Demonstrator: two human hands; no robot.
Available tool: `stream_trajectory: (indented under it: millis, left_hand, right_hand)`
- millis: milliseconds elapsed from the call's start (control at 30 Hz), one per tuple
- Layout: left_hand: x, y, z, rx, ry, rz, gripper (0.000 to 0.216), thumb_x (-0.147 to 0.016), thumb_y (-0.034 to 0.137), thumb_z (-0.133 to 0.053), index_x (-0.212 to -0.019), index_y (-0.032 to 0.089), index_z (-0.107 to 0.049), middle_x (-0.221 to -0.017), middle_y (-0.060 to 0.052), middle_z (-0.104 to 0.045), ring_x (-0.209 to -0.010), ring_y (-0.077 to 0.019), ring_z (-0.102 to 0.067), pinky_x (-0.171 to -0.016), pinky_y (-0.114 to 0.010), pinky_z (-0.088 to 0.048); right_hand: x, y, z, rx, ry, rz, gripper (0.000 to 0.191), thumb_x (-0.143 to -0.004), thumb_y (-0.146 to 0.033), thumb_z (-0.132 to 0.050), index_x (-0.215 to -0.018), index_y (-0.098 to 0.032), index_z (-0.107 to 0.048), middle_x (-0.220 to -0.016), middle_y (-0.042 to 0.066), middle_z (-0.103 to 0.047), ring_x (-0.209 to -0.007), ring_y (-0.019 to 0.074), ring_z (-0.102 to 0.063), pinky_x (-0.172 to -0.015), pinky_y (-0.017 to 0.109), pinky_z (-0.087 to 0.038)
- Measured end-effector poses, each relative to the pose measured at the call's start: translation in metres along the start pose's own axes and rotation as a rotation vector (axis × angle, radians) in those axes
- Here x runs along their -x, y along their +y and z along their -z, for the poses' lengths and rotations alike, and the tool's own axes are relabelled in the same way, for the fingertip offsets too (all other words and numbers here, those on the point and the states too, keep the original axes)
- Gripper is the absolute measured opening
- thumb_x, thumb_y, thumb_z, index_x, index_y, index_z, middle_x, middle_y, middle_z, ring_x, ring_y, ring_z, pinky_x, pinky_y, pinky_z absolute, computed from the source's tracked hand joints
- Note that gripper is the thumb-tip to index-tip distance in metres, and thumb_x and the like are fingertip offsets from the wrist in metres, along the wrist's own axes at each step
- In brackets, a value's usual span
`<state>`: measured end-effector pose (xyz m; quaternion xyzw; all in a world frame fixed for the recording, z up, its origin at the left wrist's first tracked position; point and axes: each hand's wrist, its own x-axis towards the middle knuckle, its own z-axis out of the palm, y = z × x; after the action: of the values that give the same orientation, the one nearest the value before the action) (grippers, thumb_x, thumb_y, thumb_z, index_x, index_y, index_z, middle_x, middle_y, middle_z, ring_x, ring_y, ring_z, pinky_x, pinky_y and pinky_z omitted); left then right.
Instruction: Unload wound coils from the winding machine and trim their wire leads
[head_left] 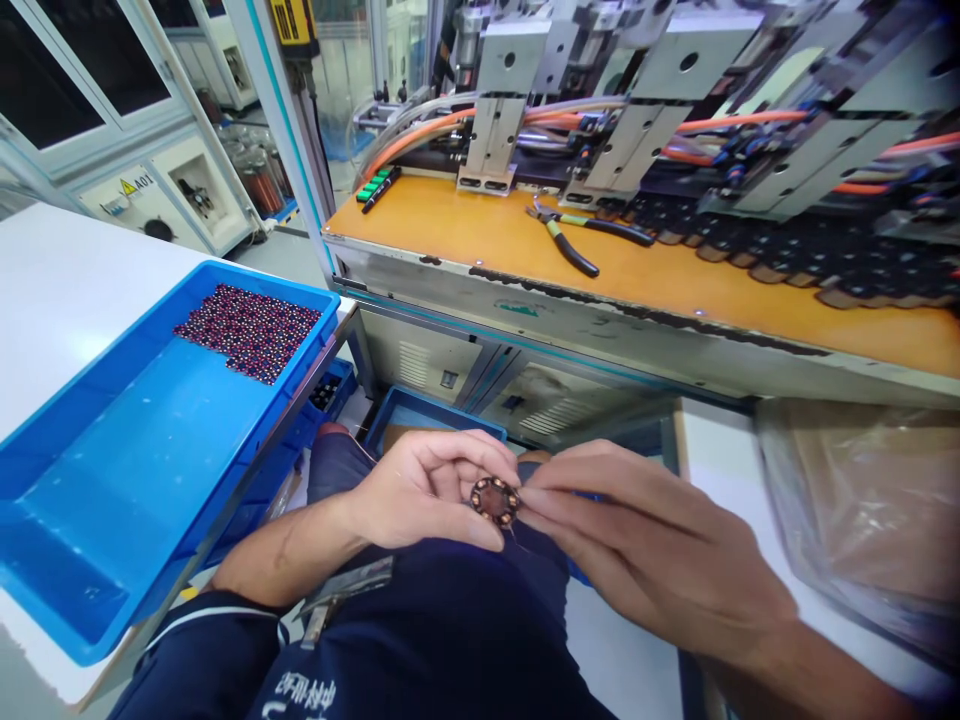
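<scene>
A small round motor stator, black with copper windings round its ring, is held up in front of my body. My left hand grips it between thumb and fingers from the left side. At its right edge, the fingertips of my right hand are pinched together, touching or nearly touching the rim. A thin wire seems to trail below the stator. Whether the right fingers grip a wire or the rim itself, I cannot tell.
On the left, a blue tray holds many small dark red parts in its far end. Pliers and marker pens lie on the orange bench below metal fixtures. Dark parts line its right side. A plastic-wrapped box stands right.
</scene>
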<state>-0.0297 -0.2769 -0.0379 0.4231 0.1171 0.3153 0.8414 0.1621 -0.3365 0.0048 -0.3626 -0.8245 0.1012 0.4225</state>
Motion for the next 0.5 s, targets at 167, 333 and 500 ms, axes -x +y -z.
stream_trajectory:
  millis: [167, 333, 500]
  left_hand:
    - [-0.003, -0.005, 0.0, -0.198, 0.0, -0.258, 0.045, -0.055, 0.01, -0.091, -0.097, 0.019, -0.076, -0.098, -0.004, -0.062, -0.081, -0.0096, -0.064, -0.074, -0.019, -0.054]
    - [0.0, -0.004, 0.004, -0.351, 0.007, -0.324, 0.064, -0.056, 0.012, -0.092, -0.115, 0.023, -0.069, -0.104, -0.005, -0.064, -0.088, -0.0122, -0.063, -0.08, -0.023, -0.054]
    - [0.006, 0.009, 0.006, -0.444, -0.029, -0.066, 0.033, -0.078, 0.024, -0.078, -0.107, 0.014, -0.066, -0.08, -0.002, -0.065, -0.069, -0.0081, -0.06, -0.068, -0.019, -0.051]
  right_hand:
    - [0.003, 0.0, -0.012, -0.052, 0.098, -0.082, 0.018, -0.087, -0.004, -0.06, -0.097, -0.018, -0.063, -0.084, 0.004, -0.068, -0.074, 0.0124, -0.067, -0.065, 0.024, -0.055]
    - [0.005, 0.001, -0.021, -0.068, 0.181, -0.095, 0.017, -0.086, -0.003, -0.057, -0.094, -0.018, -0.059, -0.081, 0.002, -0.064, -0.073, 0.0095, -0.064, -0.065, 0.019, -0.054]
    - [0.007, 0.003, -0.019, -0.021, 0.166, -0.068, 0.016, -0.087, -0.003, -0.056, -0.095, -0.017, -0.058, -0.081, 0.003, -0.064, -0.073, 0.011, -0.065, -0.066, 0.02, -0.055]
